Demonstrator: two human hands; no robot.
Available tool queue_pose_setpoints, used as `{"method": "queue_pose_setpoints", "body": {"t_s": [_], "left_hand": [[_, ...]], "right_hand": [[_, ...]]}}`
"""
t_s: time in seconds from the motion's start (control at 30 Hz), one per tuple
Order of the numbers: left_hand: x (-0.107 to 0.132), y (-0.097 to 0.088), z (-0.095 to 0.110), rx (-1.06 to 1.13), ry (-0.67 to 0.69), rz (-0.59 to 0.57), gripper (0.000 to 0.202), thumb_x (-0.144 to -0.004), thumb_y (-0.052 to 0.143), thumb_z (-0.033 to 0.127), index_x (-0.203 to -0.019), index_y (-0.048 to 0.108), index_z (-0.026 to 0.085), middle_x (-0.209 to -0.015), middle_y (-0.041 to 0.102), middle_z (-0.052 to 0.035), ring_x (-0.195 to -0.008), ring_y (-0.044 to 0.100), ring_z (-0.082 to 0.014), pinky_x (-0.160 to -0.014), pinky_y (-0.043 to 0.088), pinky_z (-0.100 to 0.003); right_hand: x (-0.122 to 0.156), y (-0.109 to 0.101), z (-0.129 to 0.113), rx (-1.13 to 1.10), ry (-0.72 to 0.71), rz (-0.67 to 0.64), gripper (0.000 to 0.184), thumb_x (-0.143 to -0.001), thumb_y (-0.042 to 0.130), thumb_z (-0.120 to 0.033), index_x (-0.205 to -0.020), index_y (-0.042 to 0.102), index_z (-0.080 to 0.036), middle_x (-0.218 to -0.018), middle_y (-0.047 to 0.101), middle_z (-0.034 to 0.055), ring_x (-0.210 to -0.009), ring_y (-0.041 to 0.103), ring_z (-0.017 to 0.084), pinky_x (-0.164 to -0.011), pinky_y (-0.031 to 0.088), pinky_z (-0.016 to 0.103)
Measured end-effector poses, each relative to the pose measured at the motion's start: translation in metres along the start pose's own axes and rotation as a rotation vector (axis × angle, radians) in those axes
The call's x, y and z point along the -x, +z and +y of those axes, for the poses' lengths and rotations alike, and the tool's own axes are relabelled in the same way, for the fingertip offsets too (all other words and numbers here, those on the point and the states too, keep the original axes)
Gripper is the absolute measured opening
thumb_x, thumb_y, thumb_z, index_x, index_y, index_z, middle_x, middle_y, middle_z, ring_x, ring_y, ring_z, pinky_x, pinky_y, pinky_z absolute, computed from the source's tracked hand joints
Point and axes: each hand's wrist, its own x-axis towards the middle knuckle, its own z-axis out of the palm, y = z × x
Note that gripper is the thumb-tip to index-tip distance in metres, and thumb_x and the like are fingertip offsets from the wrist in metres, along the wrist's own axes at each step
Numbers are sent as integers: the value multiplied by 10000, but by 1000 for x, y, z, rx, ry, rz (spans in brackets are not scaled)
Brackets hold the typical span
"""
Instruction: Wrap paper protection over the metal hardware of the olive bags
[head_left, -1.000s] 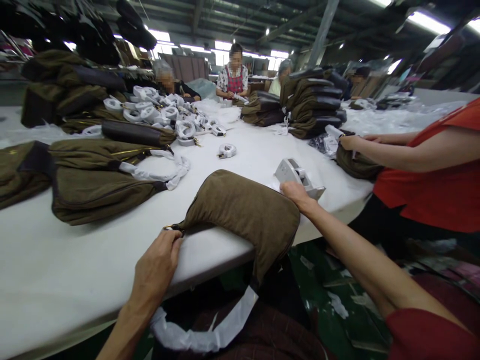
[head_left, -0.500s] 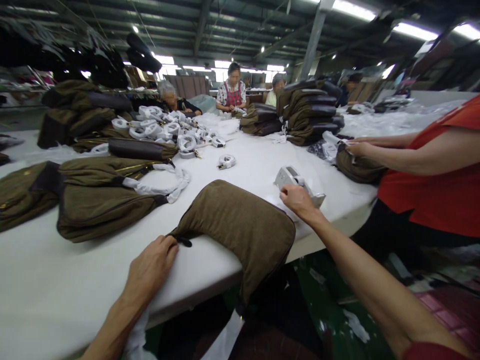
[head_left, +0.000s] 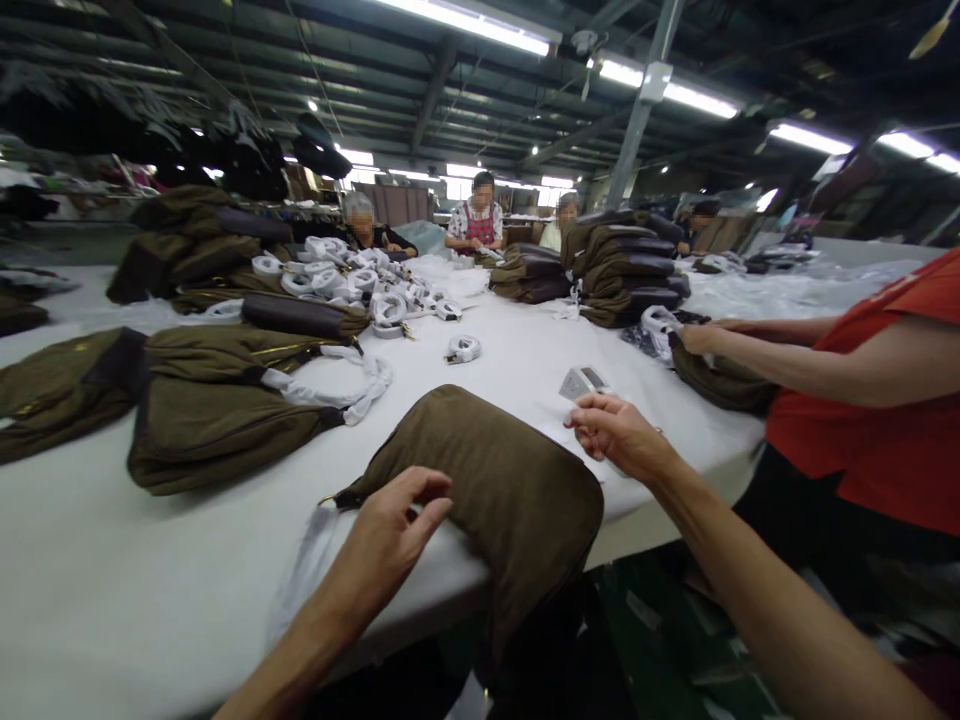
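Note:
An olive-brown fabric bag (head_left: 495, 480) lies over the near edge of the white table (head_left: 112, 590). My left hand (head_left: 386, 530) hovers over the bag's left end by its zipper pull, fingers apart and curved, holding nothing. A white-wrapped strap (head_left: 300, 570) trails from that end across the table edge. My right hand (head_left: 611, 430) is just past the bag's far right corner, fingers curled around a small grey hand tool (head_left: 581, 383) that shows behind the knuckles.
A co-worker in a red top (head_left: 885, 420) at the right has both hands on another brown bag (head_left: 720, 375). Flat brown bags (head_left: 217, 410) lie at left, stacked ones (head_left: 622, 260) at the back, with white strap rolls (head_left: 352, 285) between. Other people sit at the far end.
My left hand let go of the bag's corner, rose and opened over the bag. My right hand curled around the grey tool and lifted it. The view tilted upward.

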Motion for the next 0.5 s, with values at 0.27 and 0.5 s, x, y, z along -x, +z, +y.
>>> {"method": "queue_pose_setpoints", "body": {"t_s": [0.27, 0.5], "left_hand": [[-7, 17, 15, 20, 232, 6, 282, -888, 574, 399, -1107, 667, 247, -1099, 716, -70, -1004, 674, -220, -885, 544, -324], [12, -7, -38, -22, -88, 33, 333, -804, 578, 585, -770, 674, 268, -608, 649, 47, -550, 624, -156, -548, 495, -213]], "right_hand": [[33, 83, -26, 287, -51, -657, 161, -774, 689, -291, -851, 675, -150, -634, 609, -46, -537, 532, 67, -490, 410, 154], [-2, 139, -18, 424, -241, -736, 211, -799, 686, -353, -906, 691, -171, -705, 625, -42, -620, 580, 71, -558, 426, 141]]}}
